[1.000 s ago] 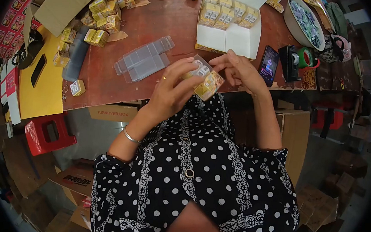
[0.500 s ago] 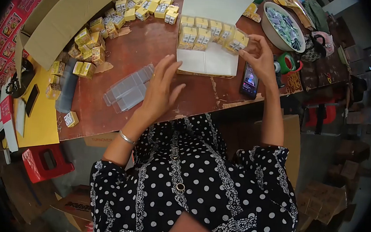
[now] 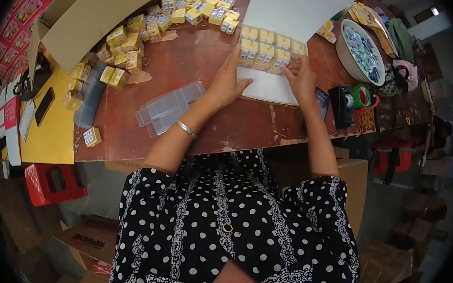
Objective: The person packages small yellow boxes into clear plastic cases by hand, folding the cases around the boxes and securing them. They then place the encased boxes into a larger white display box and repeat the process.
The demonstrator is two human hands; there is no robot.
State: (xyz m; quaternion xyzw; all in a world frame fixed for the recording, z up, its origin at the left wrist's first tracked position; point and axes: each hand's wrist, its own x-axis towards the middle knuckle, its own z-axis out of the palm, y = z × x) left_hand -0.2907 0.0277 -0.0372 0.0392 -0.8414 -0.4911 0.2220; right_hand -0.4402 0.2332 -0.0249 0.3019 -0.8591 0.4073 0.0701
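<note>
An open white carton (image 3: 265, 88) holds two rows of small yellow boxes (image 3: 265, 50) in clear plastic, with its lid (image 3: 292, 13) raised behind. My left hand (image 3: 226, 85) lies along the carton's left side, fingers stretched out and thumb spread over the front. At the right end of the front row, my right hand (image 3: 301, 81) has its bent fingers and thumb around the last yellow box, which they partly hide. On the table left of my left hand is a flat clear plastic package (image 3: 168, 107).
Many yellow boxes (image 3: 186, 8) are heaped at the back left beside a large cardboard box (image 3: 100, 20). A basin of small packets (image 3: 345, 52), a tape dispenser (image 3: 342, 105) and a phone (image 3: 321, 102) are at right. One loose yellow box (image 3: 92, 137) sits near the front edge.
The right hand has brought its yellow box down into the front row. My left hand has moved up and right to the carton's left side. The view has shifted slightly.
</note>
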